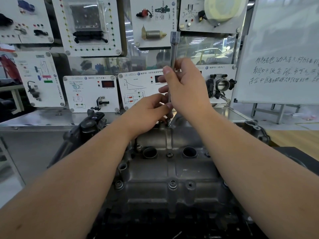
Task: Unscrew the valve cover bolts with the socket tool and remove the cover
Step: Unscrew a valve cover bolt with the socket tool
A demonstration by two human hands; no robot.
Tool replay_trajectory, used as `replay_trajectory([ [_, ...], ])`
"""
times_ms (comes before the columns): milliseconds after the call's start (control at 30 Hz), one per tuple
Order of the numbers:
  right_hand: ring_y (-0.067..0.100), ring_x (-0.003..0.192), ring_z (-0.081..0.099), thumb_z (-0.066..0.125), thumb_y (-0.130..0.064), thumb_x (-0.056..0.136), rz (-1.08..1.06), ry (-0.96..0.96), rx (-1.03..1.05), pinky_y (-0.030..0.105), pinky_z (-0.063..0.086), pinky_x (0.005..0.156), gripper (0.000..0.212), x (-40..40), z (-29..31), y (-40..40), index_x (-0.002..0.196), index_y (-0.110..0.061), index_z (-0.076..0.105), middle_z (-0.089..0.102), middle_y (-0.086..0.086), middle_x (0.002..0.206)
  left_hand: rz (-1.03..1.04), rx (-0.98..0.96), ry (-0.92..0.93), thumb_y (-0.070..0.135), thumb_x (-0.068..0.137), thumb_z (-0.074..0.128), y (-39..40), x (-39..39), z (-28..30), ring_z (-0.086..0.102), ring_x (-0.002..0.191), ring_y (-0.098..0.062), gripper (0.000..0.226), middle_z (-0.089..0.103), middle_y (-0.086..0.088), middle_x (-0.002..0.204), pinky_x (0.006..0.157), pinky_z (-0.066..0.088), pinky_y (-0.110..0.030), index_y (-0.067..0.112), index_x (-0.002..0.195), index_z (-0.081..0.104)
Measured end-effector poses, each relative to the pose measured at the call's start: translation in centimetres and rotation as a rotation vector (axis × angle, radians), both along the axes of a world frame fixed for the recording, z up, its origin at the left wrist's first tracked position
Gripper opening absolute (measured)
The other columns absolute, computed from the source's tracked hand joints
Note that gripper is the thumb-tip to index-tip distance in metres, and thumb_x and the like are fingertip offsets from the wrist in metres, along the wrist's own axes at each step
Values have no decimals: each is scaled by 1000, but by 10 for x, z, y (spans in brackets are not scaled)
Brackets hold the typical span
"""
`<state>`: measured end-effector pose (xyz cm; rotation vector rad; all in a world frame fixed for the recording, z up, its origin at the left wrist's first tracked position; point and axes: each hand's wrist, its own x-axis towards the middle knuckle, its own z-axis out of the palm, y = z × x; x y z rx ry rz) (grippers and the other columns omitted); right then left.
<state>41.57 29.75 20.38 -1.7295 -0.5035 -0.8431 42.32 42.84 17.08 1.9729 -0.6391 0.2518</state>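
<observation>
Right hand (185, 87) is gripping the socket tool (173, 66) around the middle of its shaft, thumb and fingers curled round it. Tool is standing nearly upright, its hex head sticking up well above the hand, lower tip sitting on a bolt (167, 123) at the far edge of the valve cover (172, 169).

Left hand (148, 114) is sitting just below and left of the right one, fingertips pinching the lower shaft right above that bolt. Both forearms are reaching in over the cover.

Cover is sitting on the engine, directly under and nearer than both hands. Two round plug wells are showing below the hands: left well (149, 152) and right well (189, 152), both looking dark inside; can't tell if anything is in them. A bolt (169, 154) is sitting between the wells. Nearer still, a front bolt (172, 184) is seated at the near edge, with an open threaded hole (190, 184) just right of it and another bolt (119, 184) off to the left.

Beyond the hands, training panels (91, 92) are standing on the bench (43, 116). Whiteboard (283, 49) with handwriting is standing far right of the right hand.
</observation>
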Motion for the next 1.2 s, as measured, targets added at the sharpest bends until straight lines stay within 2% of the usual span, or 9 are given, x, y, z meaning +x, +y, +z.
replay_trajectory([
  [200,8,67,70,46,-30,107,-34,-14,-60,29,51,59,27,-1,1,2,81,-33,54,72,-8,90,12,11,-17,18,108,52,0,0,0,66,68,6,16,73,-3,93,56,44,-5,15,104,67],
  [267,10,69,71,49,-34,106,-23,-4,-56,34,54,58,20,-1,1,2,87,-32,57,73,-7,87,14,10,-27,17,107,52,1,1,0,65,67,6,17,72,-4,94,56,44,-5,8,111,66],
  [367,10,73,72,57,-33,103,2,13,-32,37,58,59,2,0,0,1,102,-33,55,74,-7,86,24,25,-34,21,106,55,1,2,0,67,69,2,18,73,-2,93,57,43,-5,9,111,67],
  [633,6,69,70,45,-27,107,-68,-14,-79,28,51,62,27,1,1,2,82,-34,52,72,-7,89,19,11,-7,21,107,52,1,1,0,68,70,5,17,75,4,90,56,44,-5,20,100,67],
  [767,11,74,72,56,-33,103,-24,1,-35,36,59,70,9,2,0,1,107,-26,59,74,-6,88,41,46,-19,29,106,56,2,4,0,67,73,-1,21,75,1,91,61,45,-9,13,114,66],
  [867,8,67,71,56,-30,103,0,-11,-6,29,57,63,5,3,0,-1,108,-28,56,74,-8,84,57,74,-20,34,104,56,3,5,0,69,78,-7,22,75,1,93,68,48,-21,17,113,66],
  [1000,7,68,70,48,-29,106,-31,1,-54,34,57,62,15,1,1,1,94,-28,57,72,-9,87,39,17,-3,28,107,51,2,4,-1,68,72,3,18,77,0,94,57,44,-5,22,104,68],
  [1100,9,70,71,44,-30,108,-7,29,-49,35,55,60,25,-1,2,2,84,-31,53,72,-9,88,24,34,-18,24,108,50,2,4,-1,67,72,6,18,75,-1,95,58,44,-4,18,106,67],
  [1200,8,72,72,49,-34,106,7,28,-47,37,57,62,16,-1,1,1,97,-28,59,72,-9,85,32,50,-33,25,107,52,2,5,-1,66,71,3,19,73,-1,93,58,43,-5,13,114,65],
])
